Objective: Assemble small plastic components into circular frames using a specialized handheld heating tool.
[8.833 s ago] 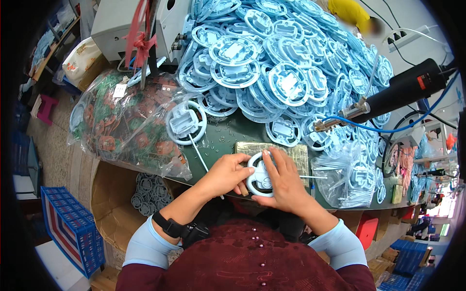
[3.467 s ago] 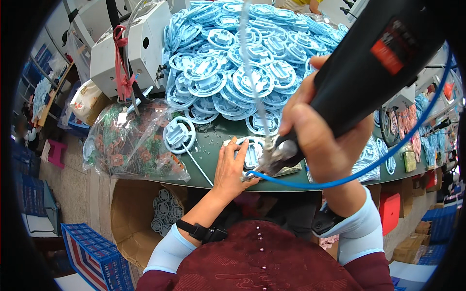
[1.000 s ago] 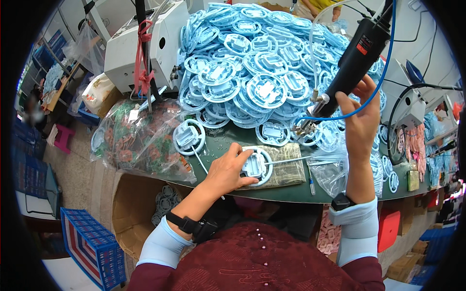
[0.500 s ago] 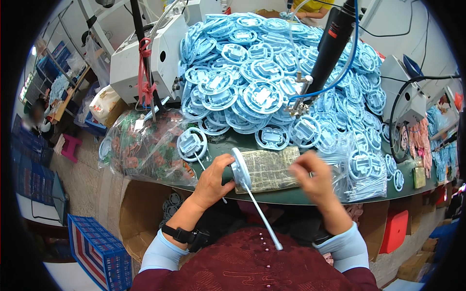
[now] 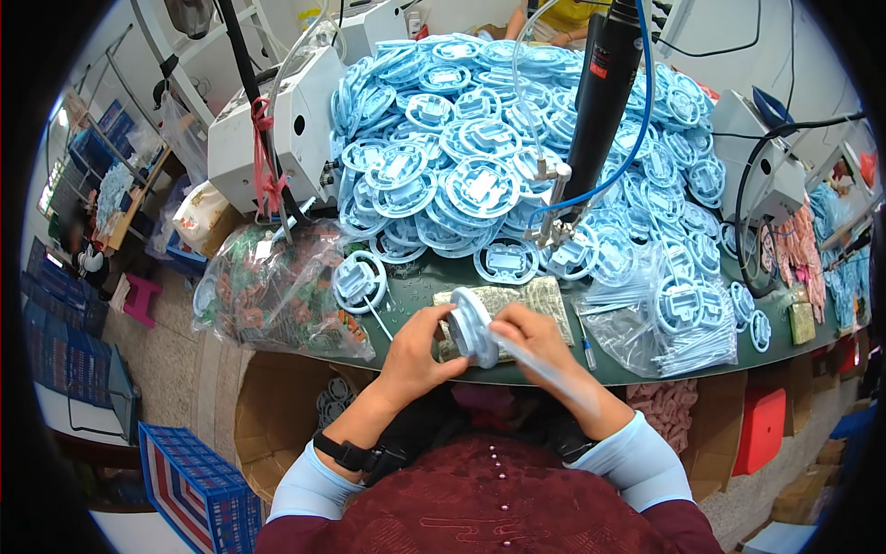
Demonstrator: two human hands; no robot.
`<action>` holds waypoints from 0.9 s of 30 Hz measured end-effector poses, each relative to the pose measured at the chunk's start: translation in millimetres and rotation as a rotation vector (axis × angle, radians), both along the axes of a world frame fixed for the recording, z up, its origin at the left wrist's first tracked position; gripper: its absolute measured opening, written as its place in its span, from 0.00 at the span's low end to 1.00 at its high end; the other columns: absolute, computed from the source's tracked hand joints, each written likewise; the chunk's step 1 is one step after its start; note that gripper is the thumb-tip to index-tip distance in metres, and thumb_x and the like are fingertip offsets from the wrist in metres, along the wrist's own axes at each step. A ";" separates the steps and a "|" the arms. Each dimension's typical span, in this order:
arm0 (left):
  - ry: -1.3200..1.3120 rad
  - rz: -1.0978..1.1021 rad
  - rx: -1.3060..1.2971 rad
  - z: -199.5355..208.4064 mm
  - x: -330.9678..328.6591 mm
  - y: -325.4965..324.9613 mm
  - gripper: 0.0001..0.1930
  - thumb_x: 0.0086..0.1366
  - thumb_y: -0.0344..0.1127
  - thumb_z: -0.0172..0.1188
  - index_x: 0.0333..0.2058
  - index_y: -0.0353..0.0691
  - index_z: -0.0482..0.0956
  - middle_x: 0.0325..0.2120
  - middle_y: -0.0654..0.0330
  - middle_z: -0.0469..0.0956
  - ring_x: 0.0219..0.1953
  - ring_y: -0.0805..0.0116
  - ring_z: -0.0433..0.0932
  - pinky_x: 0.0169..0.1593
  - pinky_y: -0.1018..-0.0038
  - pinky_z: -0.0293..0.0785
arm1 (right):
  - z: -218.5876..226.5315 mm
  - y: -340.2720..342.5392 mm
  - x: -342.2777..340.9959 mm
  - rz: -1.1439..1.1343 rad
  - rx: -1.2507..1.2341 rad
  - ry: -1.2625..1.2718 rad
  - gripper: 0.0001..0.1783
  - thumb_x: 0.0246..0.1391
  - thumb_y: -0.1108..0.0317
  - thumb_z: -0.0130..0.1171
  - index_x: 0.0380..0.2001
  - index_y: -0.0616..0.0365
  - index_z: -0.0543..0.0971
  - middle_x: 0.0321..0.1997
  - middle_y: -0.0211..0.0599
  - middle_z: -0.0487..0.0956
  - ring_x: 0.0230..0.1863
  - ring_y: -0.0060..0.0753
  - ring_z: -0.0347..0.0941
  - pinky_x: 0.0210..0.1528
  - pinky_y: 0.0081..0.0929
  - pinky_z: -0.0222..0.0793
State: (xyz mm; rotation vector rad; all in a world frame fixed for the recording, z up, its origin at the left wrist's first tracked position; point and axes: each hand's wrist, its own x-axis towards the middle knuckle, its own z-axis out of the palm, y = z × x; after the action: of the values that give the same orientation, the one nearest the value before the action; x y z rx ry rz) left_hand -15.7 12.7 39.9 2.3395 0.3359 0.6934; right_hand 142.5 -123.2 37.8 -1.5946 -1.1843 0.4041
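Observation:
My left hand (image 5: 413,360) is closed around the edge of a light-blue round plastic piece (image 5: 472,331), tilted up on its side. My right hand (image 5: 544,349) pinches a thin pale rod (image 5: 558,377) close to where it meets the face of that round piece. Motion smears the rod, which points toward my right forearm. Beneath my hands lies a block wrapped in yellowish tape (image 5: 546,297), partly covered by them. Left of it rests another round piece with a rod (image 5: 359,281).
A large heap of light-blue round pieces (image 5: 480,185) covers the table's back. A black cylindrical tool (image 5: 600,111) hangs over it. Bags of reddish parts (image 5: 277,286) and pale rods (image 5: 697,351) flank me. Below are a cardboard box (image 5: 263,415) and a blue crate (image 5: 198,489).
My right hand has come left and down from above the block and taken hold of the rod. The rod has swung from pointing at my body to pointing rightward.

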 end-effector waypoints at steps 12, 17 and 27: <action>0.220 -0.038 -1.061 2.4 -11.6 14.6 0.23 0.57 0.34 0.68 0.48 0.31 0.72 0.34 0.62 0.78 0.35 0.78 0.75 0.37 0.80 0.71 | -12.3 -46.4 13.8 -0.144 -0.106 0.198 0.09 0.57 0.68 0.60 0.29 0.63 0.75 0.20 0.36 0.74 0.21 0.24 0.68 0.26 0.23 0.63; 0.757 -0.498 -0.623 38.6 -97.0 62.2 0.35 0.43 0.31 0.75 0.53 0.38 0.73 0.47 0.60 0.74 0.51 0.68 0.73 0.53 0.68 0.72 | -13.4 -77.2 41.0 -0.302 -0.099 0.031 0.07 0.54 0.71 0.61 0.27 0.63 0.75 0.21 0.37 0.75 0.22 0.25 0.71 0.26 0.24 0.65; 0.810 0.312 0.075 16.7 -173.0 46.7 0.17 0.45 0.27 0.68 0.37 0.37 0.79 0.34 0.51 0.79 0.39 0.51 0.79 0.44 0.62 0.74 | -22.8 -158.8 162.1 -0.966 -0.202 -0.603 0.25 0.44 0.67 0.67 0.46 0.62 0.72 0.43 0.43 0.75 0.43 0.42 0.70 0.43 0.38 0.65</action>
State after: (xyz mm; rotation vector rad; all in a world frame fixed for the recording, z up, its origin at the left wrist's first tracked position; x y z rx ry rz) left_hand -188.7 59.5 56.6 2.5705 1.0545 -0.1574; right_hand 304.6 -282.0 15.0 -2.3297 -0.6455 -0.6388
